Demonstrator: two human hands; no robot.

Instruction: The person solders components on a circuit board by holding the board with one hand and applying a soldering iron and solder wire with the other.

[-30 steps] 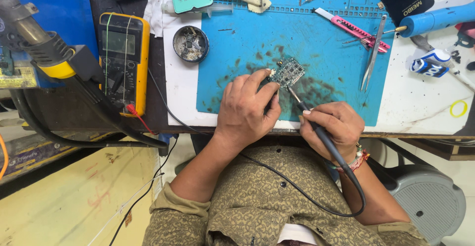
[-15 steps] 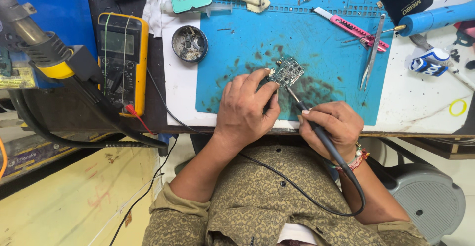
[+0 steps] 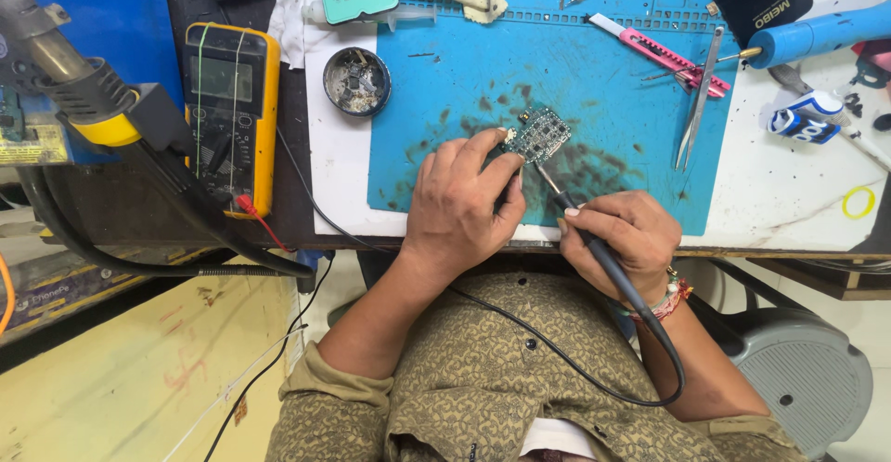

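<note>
A small green circuit board (image 3: 540, 134) lies on the blue work mat (image 3: 603, 91). My left hand (image 3: 461, 204) pins the board's near left corner with its fingertips. My right hand (image 3: 620, 233) grips a black soldering iron (image 3: 574, 216) like a pen. The iron's metal tip touches the board's near edge. A black cable runs from the iron back over my lap.
A yellow multimeter (image 3: 230, 114) lies left of the mat. A round metal tin (image 3: 356, 80) sits by the mat's left edge. Tweezers (image 3: 698, 100), a pink utility knife (image 3: 657, 52) and a blue-handled tool (image 3: 821, 33) lie at the right. A hot-air handle (image 3: 70, 86) hangs at far left.
</note>
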